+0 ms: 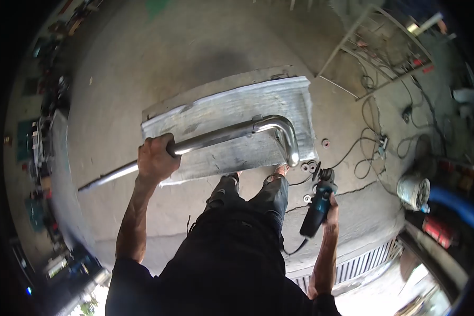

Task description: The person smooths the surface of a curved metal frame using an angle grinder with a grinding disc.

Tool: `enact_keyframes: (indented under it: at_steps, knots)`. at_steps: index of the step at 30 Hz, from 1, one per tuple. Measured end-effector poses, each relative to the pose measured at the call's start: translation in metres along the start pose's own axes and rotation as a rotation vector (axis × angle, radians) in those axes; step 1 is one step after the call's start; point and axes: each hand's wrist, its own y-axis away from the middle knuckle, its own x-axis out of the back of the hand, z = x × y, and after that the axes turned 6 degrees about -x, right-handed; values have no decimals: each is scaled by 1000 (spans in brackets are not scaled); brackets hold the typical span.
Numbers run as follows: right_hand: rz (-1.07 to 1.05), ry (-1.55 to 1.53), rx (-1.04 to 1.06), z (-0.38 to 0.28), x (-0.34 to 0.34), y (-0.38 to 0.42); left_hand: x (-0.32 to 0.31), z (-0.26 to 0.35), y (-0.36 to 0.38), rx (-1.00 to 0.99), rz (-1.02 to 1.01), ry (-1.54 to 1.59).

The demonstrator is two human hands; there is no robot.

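Left hand (158, 160): fingers clamped round long metal pipe (214, 136), bent end toward right, above pale sheet (205, 113) on floor (116, 84). Right hand (332, 211): fingers wrapped round angle grinder (318, 206), disc end pointing away from body, near pipe's bent end, not touching. Small discs (305, 167) on floor beside sheet. Bucket (413, 191) farther right.

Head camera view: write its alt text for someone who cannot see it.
A person's left hand grips a bent metal pipe over a pale flat sheet on the floor, while the right hand holds an angle grinder. Small discs lie beside the sheet.
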Motion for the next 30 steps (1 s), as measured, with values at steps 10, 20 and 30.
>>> enact_keyframes:
  at_steps: [10, 20, 30]
  knots:
    - [-380, 225, -496, -97, -40, -252, 5, 17, 14, 70, -7, 40]
    - [-493, 63, -662, -84, -116, -299, 3, 23, 20, 54, -57, 7]
    - [-2, 1360, 473, -42, -74, -216, 2, 19, 22, 88, -64, 27]
